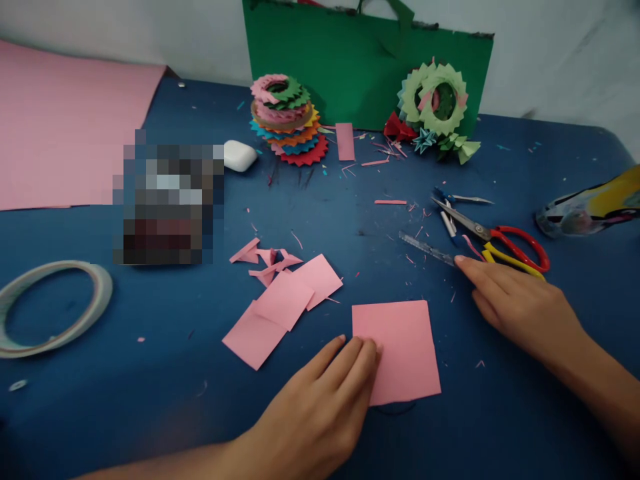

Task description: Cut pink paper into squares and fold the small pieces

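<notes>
My left hand [325, 393] is at the left edge of a pink paper square [405, 353], fingers close together and fingertips on the paper; its thumb is mostly hidden. Over on the right, my right hand [520, 307] has its fingertips on the near end of a narrow clear ruler [425, 248]. Red-and-yellow handled scissors [480, 231] lie just beyond that hand, blades partly apart. Left of the square, several smaller pink paper pieces [285, 300] overlap, with folded pink pieces [267, 259] behind them.
A roll of tape [103, 287] and a blurred-out object [170, 207] are on the left, near a large pink sheet [65, 127]. Stacked paper rings [290, 127], a green board [345, 67] and a light green paper wreath [460, 87] stand at the back. Paper scraps litter the blue table [175, 400].
</notes>
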### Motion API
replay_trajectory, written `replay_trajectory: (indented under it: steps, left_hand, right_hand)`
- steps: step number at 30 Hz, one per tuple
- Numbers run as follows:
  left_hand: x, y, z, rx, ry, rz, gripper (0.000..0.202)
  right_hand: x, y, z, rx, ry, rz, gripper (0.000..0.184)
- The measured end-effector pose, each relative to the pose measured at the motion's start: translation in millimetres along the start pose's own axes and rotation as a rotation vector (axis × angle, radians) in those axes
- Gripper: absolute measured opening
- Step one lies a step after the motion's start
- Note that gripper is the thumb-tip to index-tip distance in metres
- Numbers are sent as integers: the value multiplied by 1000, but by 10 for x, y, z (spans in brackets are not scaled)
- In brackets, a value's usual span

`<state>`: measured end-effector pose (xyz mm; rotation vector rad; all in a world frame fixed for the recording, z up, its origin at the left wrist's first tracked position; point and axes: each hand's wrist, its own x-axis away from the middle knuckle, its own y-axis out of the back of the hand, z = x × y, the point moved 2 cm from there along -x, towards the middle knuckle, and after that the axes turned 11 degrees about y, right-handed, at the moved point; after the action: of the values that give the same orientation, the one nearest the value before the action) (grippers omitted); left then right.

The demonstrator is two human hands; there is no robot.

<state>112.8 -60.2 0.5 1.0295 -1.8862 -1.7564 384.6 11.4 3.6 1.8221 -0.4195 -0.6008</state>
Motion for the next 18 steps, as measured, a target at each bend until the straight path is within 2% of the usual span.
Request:
replay_trajectory:
  steps: [2, 5, 10, 14, 18]
  left_hand:
    - [-20, 11, 11, 33, -1, -9, 35]
    - [-31, 38, 6, 99, -13, -63, 29]
    - [-51, 58, 24, 122, -35, -133, 22]
    - [-80, 27, 80, 168, -88, -137, 18]
    - [-116, 1, 159, 265, -15, -170, 12]
  right_hand:
    - [32, 71, 70, -11, 77, -48, 55]
    - [57, 155, 291, -81, 211, 22, 45]
    - [26, 129, 570, -219, 262, 54, 42]
    - [-32, 43, 513, -310, 300, 19, 38]
    - [-79, 17, 413, -387, 310, 15, 37]
